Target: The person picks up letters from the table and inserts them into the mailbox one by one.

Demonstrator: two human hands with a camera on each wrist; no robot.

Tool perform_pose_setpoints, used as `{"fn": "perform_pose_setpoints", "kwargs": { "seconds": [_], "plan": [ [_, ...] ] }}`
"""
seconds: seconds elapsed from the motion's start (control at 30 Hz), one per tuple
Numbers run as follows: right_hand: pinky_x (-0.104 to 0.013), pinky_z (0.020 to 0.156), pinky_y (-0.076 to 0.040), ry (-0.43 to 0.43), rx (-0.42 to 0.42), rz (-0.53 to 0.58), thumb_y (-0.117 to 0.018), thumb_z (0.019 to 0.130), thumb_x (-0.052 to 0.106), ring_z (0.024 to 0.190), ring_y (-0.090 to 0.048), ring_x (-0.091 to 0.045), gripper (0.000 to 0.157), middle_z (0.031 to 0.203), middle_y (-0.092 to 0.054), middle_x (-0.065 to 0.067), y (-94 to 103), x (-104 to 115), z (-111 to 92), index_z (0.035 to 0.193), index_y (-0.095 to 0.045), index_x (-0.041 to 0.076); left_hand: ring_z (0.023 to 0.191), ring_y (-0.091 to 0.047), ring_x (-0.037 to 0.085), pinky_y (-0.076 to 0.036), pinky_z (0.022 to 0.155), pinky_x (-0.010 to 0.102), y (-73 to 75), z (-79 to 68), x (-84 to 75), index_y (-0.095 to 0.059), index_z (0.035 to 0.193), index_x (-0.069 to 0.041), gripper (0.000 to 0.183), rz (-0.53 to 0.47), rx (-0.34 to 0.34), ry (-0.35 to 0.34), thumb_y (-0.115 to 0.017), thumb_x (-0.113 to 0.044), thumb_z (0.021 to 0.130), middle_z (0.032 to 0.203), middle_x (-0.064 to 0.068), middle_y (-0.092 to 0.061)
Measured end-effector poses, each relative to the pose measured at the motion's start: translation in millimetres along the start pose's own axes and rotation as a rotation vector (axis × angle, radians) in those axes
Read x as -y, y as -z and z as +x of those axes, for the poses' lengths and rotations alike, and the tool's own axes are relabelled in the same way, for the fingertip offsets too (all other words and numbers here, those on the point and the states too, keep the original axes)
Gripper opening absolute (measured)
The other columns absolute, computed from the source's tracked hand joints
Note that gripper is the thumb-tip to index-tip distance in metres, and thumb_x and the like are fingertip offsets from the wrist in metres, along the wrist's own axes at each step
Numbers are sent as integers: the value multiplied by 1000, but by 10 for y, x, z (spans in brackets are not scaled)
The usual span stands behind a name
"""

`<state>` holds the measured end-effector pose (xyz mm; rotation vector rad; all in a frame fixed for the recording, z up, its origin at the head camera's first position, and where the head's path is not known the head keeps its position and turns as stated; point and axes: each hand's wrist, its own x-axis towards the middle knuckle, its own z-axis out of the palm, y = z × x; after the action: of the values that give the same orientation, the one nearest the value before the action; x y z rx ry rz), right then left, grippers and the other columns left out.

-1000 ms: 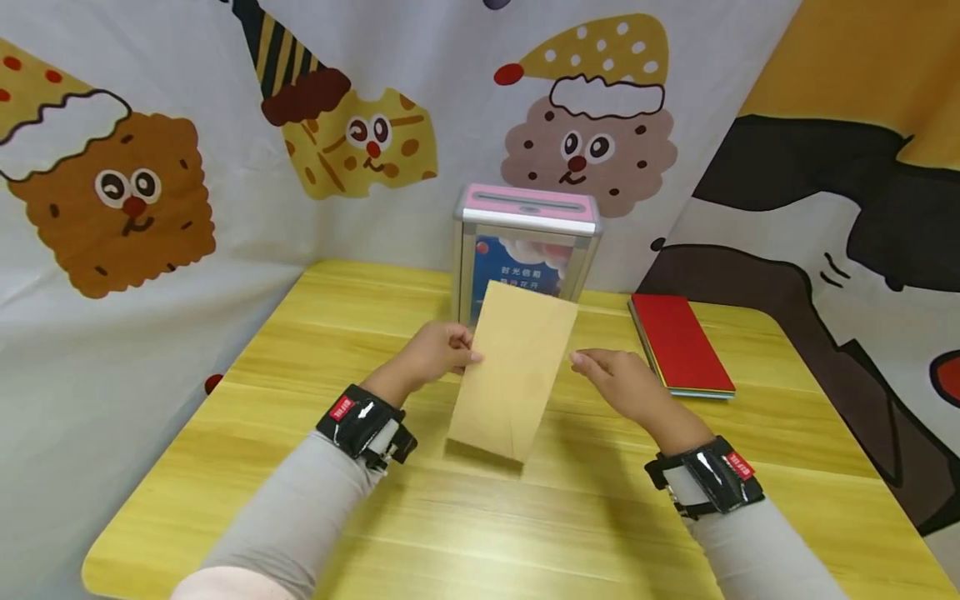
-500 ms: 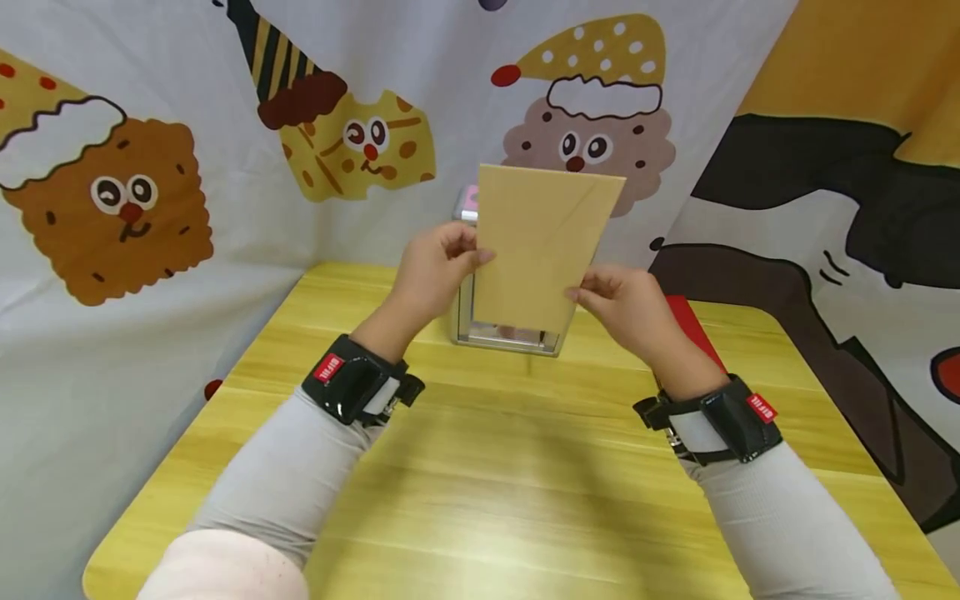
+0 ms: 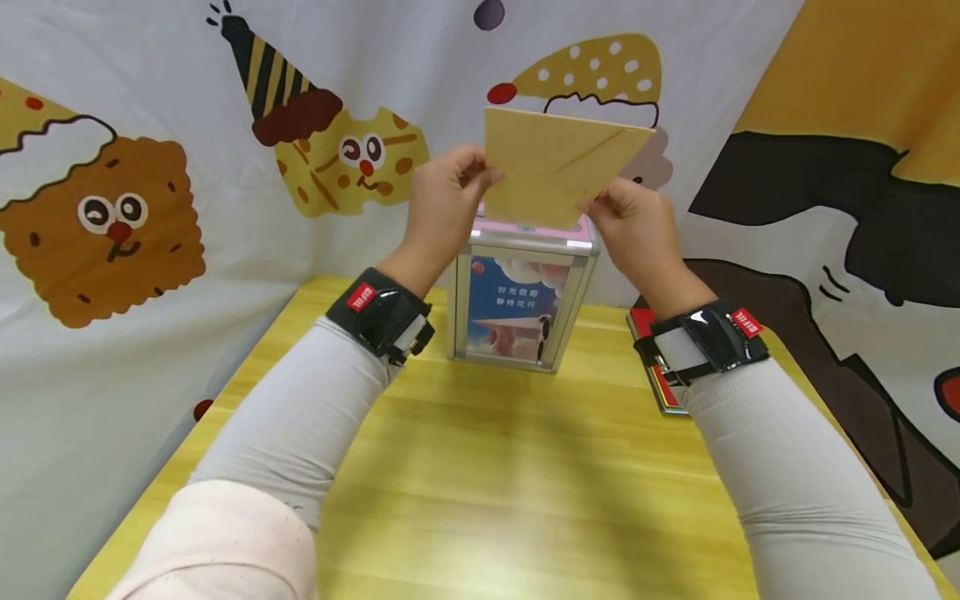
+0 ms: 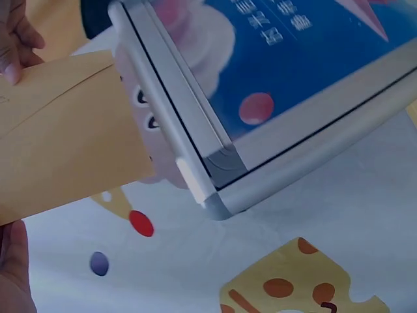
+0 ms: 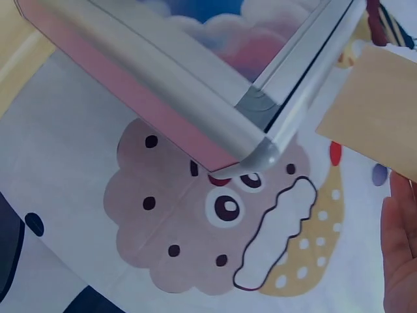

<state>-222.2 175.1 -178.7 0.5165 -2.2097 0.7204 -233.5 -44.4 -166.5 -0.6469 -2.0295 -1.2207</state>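
A tan paper envelope is held up over the pink top of a silver-framed suggestion box. My left hand pinches its left edge between thumb and fingers. On the opposite edge, my right hand pinches the lower right side. The envelope shows a diagonal flap line and tilts away at the top. Its lower edge hides most of the box's top, so I cannot tell whether it touches the slot. In the right wrist view, a corner of the envelope appears apart from the box front.
Right of the box, a stack of coloured envelopes or cards, red on top, lies partly behind my right wrist. Everything stands on a yellow wooden table. A cartoon-printed cloth hangs close behind the box.
Both hands have raised the envelope from in front of the box to above its top. My right hand, apart from the envelope a second ago, now grips its right edge.
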Motion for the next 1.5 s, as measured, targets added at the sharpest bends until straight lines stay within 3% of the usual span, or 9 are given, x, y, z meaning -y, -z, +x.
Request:
{"fn": "perform_pose_setpoints", "kwargs": {
  "seconds": [0.17,0.43,0.6,0.77,0.87,1.13,1.4,1.5],
  "plan": [
    [-15,65,-36,-29,6,2,-65,92,7,78,-63,-27,13,88,-71,-20,-133,-85,122,92,-70,-5,71,-53,19,-38,66,19,-62,92,121,-68,91,4,16,17,-8,-14,-65,-12,92,88,13,-68],
    [-19,66,-40,-85,64,-33,-65,92,9,83,-67,-32,14,91,-71,-20,-249,-189,261,91,-70,-5,72,-51,18,-37,66,20,-138,168,297,-64,90,2,18,37,26,41,-63,-15,93,86,12,-65],
    [-23,59,-33,-159,185,-52,-60,96,12,78,-60,-26,17,92,-71,-19,-285,-268,277,92,-68,-3,73,-49,19,-34,66,22,-203,194,382,-56,83,-1,20,63,79,108,-61,-16,94,81,10,-58],
    [-27,64,-38,-242,276,-18,-57,98,12,85,-60,-24,16,100,-70,-18,-322,-344,221,102,-68,0,73,-49,19,-34,64,22,-319,161,488,-52,78,-2,23,64,117,156,-62,-16,93,81,10,-59],
    [-28,68,-41,-244,242,-2,-58,97,11,88,-63,-27,16,102,-70,-19,-301,-331,207,103,-66,-1,75,-50,18,-35,65,22,-380,149,545,-52,77,-2,24,80,123,175,-63,-16,93,82,11,-62],
    [-14,62,-35,-180,74,-32,-61,95,14,77,-61,-20,19,96,-71,-19,-225,-197,270,101,-68,-3,84,-58,22,-44,72,28,-439,157,716,-58,82,0,16,101,170,242,-63,-9,93,90,13,-67],
    [-6,60,-37,-222,93,-3,-64,93,13,89,-69,-31,20,100,-70,-20,-312,-264,303,101,-69,-4,94,-59,21,-47,81,29,-398,214,783,-62,93,0,7,122,296,321,-61,-7,94,101,12,-67],
    [-8,58,-36,-217,81,-24,-66,92,13,78,-69,-16,18,96,-71,-20,-342,-319,295,97,-70,-4,97,-59,20,-48,83,28,-357,239,735,-63,100,-1,8,89,295,332,-61,-7,94,103,11,-66]
  ]
}}
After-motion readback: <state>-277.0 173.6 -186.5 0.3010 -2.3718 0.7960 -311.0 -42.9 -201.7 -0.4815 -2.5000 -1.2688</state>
